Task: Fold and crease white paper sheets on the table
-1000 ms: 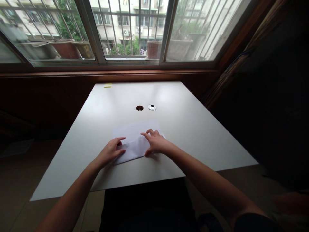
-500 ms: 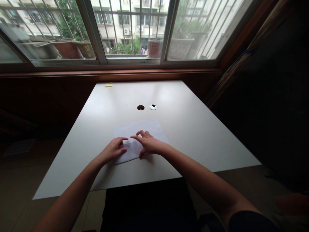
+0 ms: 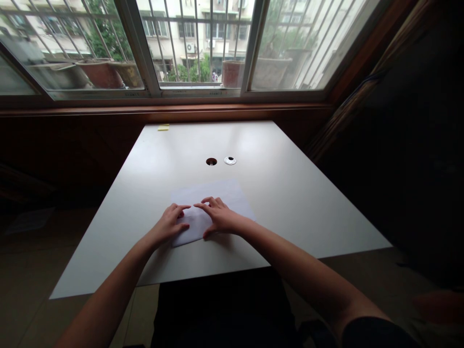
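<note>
A sheet of white paper (image 3: 232, 193) lies on the table, its near part folded over into a flap (image 3: 194, 226). At the flap's left end rests my left hand (image 3: 168, 224), fingers curved and thumb apart on the paper. My right hand (image 3: 220, 217) arches over the right side of the flap, fingers spread and its thumb at the near fold edge. The fingertips of the two hands are close together but do not touch. Both palms hide parts of the sheet beneath them.
The white table (image 3: 290, 208) stands against a barred window. Beyond the paper are a round cable hole (image 3: 211, 162) and its loose white cover (image 3: 229, 160). Yellow sticky notes (image 3: 163, 127) lie at the far left edge. Another sheet (image 3: 31, 220) is on the floor at left.
My right hand has slid slightly left along the folded flap. My left hand has shifted a little left and away from me. The paper has hardly moved.
</note>
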The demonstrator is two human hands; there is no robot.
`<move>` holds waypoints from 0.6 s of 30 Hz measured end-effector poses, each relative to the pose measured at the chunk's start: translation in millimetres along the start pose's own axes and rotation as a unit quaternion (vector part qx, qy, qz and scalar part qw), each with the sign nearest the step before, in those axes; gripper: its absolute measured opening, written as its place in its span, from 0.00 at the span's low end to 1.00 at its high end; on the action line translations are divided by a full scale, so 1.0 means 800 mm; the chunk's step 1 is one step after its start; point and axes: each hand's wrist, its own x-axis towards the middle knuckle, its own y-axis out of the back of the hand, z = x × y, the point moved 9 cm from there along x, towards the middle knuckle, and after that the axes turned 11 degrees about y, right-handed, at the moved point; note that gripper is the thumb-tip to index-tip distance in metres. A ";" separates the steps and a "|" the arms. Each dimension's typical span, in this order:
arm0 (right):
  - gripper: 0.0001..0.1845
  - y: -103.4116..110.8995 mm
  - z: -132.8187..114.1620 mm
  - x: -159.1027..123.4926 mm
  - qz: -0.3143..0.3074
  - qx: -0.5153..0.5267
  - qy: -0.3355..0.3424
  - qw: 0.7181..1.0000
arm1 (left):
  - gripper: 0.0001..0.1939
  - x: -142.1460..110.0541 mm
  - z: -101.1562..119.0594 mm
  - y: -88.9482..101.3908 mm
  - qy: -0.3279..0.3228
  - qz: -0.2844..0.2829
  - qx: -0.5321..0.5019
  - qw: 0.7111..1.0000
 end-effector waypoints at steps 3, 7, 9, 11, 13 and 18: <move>0.54 0.009 0.016 -0.026 0.002 0.002 -0.013 1.000 | 0.25 -0.003 -0.003 0.000 -0.009 0.018 0.027 0.999; 0.51 0.025 0.044 -0.065 0.020 -0.004 -0.046 0.999 | 0.22 -0.011 0.006 0.001 -0.040 0.055 0.095 0.993; 0.48 0.027 0.054 -0.079 0.025 -0.005 -0.055 0.998 | 0.21 -0.021 0.024 -0.002 -0.078 0.072 0.137 0.985; 0.46 0.026 0.059 -0.085 0.029 -0.010 -0.055 0.998 | 0.24 -0.037 0.054 -0.014 -0.137 0.078 0.189 0.969; 0.47 0.025 0.061 -0.085 0.035 -0.017 -0.051 0.998 | 0.30 -0.057 0.084 -0.037 -0.200 0.055 0.241 0.948; 0.48 0.023 0.061 -0.082 0.039 -0.023 -0.047 0.998 | 0.26 -0.090 0.112 -0.081 -0.232 0.035 0.294 0.927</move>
